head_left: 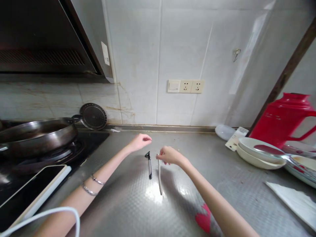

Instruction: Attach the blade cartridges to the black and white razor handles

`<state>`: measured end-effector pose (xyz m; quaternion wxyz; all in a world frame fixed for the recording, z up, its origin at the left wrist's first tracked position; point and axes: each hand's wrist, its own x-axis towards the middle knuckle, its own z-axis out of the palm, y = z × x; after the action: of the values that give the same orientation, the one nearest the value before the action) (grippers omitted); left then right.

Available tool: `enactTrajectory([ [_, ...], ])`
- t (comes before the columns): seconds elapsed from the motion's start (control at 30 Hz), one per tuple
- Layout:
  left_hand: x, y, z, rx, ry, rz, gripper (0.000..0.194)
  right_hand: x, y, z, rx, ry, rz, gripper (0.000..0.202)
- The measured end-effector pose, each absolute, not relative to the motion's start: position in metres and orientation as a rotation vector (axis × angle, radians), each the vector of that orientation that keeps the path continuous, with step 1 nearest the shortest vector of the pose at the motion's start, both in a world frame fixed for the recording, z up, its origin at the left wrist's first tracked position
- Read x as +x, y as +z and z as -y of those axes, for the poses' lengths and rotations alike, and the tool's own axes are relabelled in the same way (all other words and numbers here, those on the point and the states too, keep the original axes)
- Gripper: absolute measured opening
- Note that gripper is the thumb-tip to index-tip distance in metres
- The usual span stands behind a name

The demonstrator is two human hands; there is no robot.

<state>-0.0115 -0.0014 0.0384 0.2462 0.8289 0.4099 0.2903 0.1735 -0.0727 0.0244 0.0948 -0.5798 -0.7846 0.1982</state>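
Note:
My right hand (169, 155) pinches the upper end of a thin pale grey strip (159, 177), which runs down toward the front of the metal counter (123, 204). Just left of that strip lies a small black-and-silver tool (149, 166) with a short crosspiece at its top; neither hand touches it. My left hand (140, 142) is held above the counter, up and to the left of the tool, fingers loosely curved with a gap between thumb and fingers and nothing in them. Two silver bracelets circle the left wrist.
A steel pan (37, 135) sits on the black stove (84, 148) at left, with a phone (32, 194) and white cable (56, 210) nearer. A red thermos (283, 118), stacked bowls (259, 154) and a white sheet (293, 200) are at right. Wall sockets (186, 86) are behind.

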Motion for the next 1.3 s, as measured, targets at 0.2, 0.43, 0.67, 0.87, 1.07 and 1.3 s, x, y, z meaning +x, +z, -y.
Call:
enactTrajectory([
  [0.2,-0.035,0.031,0.004,2.092,0.835,-1.157,0.022,0.127,0.02,0.091,-1.881,0.442,2.389,0.025],
  [0.43,-0.04,0.036,0.025,2.053,0.837,-1.15,0.021,0.106,0.014,0.093,-2.001,0.404,2.417,0.03],
  [0.67,-0.037,0.042,0.051,2.003,0.78,-1.209,0.026,0.099,0.007,0.096,-2.028,0.338,2.389,0.034],
  [0.87,-0.036,0.039,0.061,1.985,0.766,-1.224,0.028,0.109,0.008,0.106,-1.965,0.248,2.31,0.031],
  [1.07,-0.025,0.022,0.072,2.084,0.664,-1.271,0.03,0.186,0.011,0.107,-2.018,0.176,2.169,0.034],
  [1.3,0.003,-0.006,0.101,2.379,0.374,-1.395,0.032,0.289,0.0,0.121,-2.14,0.099,2.028,0.034],
])
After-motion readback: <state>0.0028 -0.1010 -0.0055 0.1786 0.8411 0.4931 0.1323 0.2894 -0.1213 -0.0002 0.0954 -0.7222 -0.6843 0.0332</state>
